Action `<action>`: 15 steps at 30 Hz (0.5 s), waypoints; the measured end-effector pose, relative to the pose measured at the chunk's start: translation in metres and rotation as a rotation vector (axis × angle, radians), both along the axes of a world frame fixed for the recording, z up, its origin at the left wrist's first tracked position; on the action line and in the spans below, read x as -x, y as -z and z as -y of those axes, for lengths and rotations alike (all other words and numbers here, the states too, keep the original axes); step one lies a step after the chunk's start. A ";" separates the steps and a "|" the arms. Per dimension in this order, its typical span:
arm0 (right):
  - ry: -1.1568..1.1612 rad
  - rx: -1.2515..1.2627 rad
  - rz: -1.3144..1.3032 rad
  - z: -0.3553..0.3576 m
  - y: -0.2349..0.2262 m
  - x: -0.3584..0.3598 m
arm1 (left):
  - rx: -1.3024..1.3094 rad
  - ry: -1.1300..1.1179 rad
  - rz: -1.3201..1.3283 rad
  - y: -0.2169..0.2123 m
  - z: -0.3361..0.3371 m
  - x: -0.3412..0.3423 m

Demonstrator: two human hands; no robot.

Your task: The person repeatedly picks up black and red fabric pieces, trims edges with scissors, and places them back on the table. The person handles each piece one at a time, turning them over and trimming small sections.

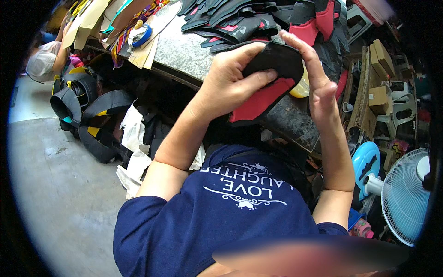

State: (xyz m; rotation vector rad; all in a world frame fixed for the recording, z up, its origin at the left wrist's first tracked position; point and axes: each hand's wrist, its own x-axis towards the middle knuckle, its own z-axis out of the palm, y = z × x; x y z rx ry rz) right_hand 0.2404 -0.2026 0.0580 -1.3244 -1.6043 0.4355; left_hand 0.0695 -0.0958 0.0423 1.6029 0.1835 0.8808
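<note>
My left hand (235, 78) is closed on a curved black fabric piece with a red panel (264, 99), shaped like a shoe upper. The thumb lies across its black part. Held up over the table's near edge, the piece has its rounded end toward my right hand (316, 76). That hand is open, fingers stretched upward and palm turned to the piece's edge; whether it touches the edge I cannot tell. A yellow round thing (301, 87) shows partly behind the piece. Similar black-and-red pieces (235, 21) lie heaped on the worktable (180, 51) beyond my hands.
A blue tape roll (141, 36) and cardboard sheets lie at the table's left. Black strips with yellow parts (94, 106) hang below. A white fan (406, 196) stands close on the right, near shelves with boxes (379, 99). Another person (44, 60) is at far left.
</note>
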 end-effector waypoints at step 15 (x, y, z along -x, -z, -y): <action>0.035 -0.045 -0.811 0.026 -0.008 0.005 | -0.420 -0.023 0.054 0.008 0.033 0.012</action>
